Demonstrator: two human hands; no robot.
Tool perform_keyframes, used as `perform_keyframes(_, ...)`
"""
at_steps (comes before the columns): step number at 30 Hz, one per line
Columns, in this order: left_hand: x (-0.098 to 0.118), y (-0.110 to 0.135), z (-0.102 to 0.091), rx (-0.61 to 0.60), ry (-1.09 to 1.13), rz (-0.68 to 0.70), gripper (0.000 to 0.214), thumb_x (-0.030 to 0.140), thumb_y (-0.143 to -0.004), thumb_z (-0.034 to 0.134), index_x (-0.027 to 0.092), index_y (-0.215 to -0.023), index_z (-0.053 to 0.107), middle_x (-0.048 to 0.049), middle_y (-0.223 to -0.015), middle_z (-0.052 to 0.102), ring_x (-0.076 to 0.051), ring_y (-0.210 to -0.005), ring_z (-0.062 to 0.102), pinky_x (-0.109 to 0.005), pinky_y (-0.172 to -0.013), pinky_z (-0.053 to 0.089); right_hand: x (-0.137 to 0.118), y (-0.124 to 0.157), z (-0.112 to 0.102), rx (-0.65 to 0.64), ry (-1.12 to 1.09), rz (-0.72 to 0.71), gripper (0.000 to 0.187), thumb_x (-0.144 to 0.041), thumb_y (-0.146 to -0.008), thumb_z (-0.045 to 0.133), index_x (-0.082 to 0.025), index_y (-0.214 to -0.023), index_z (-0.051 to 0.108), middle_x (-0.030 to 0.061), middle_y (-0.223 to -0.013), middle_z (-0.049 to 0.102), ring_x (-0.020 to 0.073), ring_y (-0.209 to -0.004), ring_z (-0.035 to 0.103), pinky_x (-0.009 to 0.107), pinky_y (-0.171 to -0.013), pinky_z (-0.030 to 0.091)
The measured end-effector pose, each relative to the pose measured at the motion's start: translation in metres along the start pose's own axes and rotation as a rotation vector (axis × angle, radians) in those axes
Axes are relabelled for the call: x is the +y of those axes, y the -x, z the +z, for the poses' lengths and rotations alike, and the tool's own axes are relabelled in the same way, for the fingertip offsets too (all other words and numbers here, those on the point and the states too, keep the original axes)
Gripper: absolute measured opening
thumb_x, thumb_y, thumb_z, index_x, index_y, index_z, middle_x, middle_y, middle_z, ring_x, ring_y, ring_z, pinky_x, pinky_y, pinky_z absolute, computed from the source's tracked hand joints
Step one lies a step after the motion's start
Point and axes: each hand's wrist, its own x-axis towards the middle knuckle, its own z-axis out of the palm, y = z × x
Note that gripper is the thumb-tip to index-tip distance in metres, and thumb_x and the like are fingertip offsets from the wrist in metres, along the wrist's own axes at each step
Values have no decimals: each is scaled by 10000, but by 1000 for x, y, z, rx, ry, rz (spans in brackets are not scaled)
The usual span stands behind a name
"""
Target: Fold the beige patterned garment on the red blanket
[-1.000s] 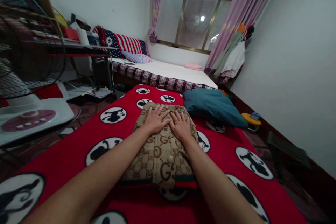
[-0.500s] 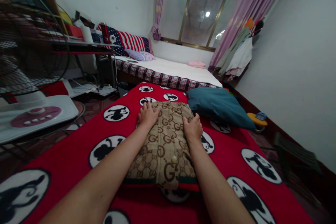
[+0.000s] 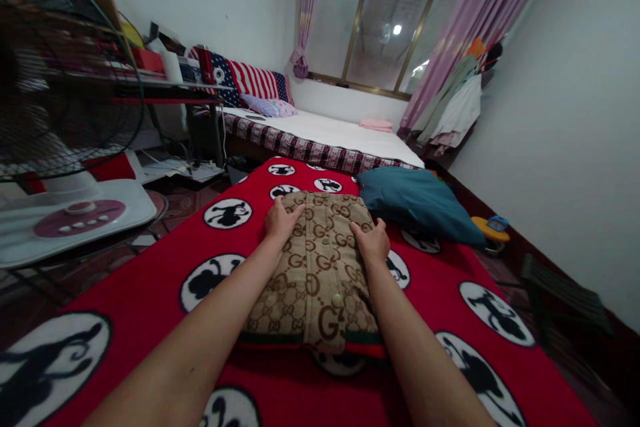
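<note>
- Left hand [image 3: 281,221]: at the brown garment's [image 3: 314,267] eleven o'clock, grasping its side edge, thumb on top.
- Brown garment: central, flat on the red blanket [image 3: 150,297].
- Right hand [image 3: 374,241]: at two o'clock, grasping the opposite edge.
- Teal pillow [image 3: 415,203]: farther toward two.

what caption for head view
Left hand and right hand touch the sides of a tan patterned cloth garment, red printed blanket beneath.

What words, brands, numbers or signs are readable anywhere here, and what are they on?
"G", printed repeatedly, large and small: on the folded tan garment.
Brass-coloured button: any marking too small to read.
Pink panel: any labels too blurred to read.
Things on the desk: any lettering too small.
</note>
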Motion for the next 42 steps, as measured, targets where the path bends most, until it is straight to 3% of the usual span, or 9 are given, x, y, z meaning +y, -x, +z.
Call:
perform_keyframes(3,-5,3,-12,-96,291,-47,722,441,-678,783,133,-1274,518,-187,-1228,645,-292,-1111,632,-382,-919,494,2,-7,-11,-157,-230,54,715,-324,-634,778,-26,-1248,565,267,-1198,635,386,-1136,594,486,-943,463)
perform_keyframes(9,7,3,-71,-642,773,-168,772,296,-358,904,127,-1064,640,-159,-1045,727,-319,-879,701,-452,-773,572,-27,-12,-47,-426,-438,35,294,-135,-492,790,-124,-769,694,48,-670,710,222,-586,659,352,-586,553)
perform_keyframes(12,43,-2,-118,-371,752,63,774,267,-388,879,89,-1096,624,-140,-1058,722,-306,-914,693,-450,-805,557,-68,-21,-67,-322,-638,-176,396,-183,-515,797,-124,-891,687,22,-784,721,179,-650,655,338,-661,553)
perform_keyframes(17,116,10,-183,154,376,838,698,301,-671,760,7,-1249,502,-98,-1220,612,-282,-1161,569,-445,-987,396,-121,-56,-94,13,-842,-677,513,-309,-684,690,-105,-1148,610,70,-1113,683,198,-1017,619,384,-880,491)
perform_keyframes(20,114,45,-168,100,248,1079,640,254,-724,739,142,-1306,497,-49,-1244,595,-234,-1170,557,-358,-1032,414,-101,-55,-96,51,-878,-595,409,-346,-734,617,-139,-1086,637,74,-1126,686,195,-1046,607,337,-876,498)
perform_keyframes(25,31,117,-69,-319,-106,1084,697,-21,-736,504,273,-1368,501,-79,-1127,581,-221,-1046,554,-348,-919,485,3,-1,-79,-119,-821,104,410,-417,-653,647,-179,-987,658,48,-907,715,202,-786,665,282,-619,539)
perform_keyframes(28,1,140,-34,-455,-166,1050,709,-12,-702,529,321,-1328,542,-91,-1175,556,-250,-1072,528,-387,-911,483,50,33,-72,-147,-776,197,527,-495,-666,602,-159,-1072,617,115,-1021,694,250,-827,678,311,-552,546)
perform_keyframes(35,5,143,-51,-498,76,958,509,66,-643,581,225,-1113,695,-102,-1178,625,-249,-1066,585,-388,-941,471,60,66,-46,-37,-525,-125,933,-600,-628,659,-94,-1365,391,218,-1338,531,312,-1208,549,437,-992,477)
perform_keyframes(42,0,146,-54,-448,372,760,277,129,-810,521,223,-971,726,-46,-1020,739,-185,-948,680,-324,-879,522,48,87,-30,-14,-569,-91,1121,-569,-636,725,-179,-1489,111,186,-1463,406,267,-1291,492,390,-1057,429)
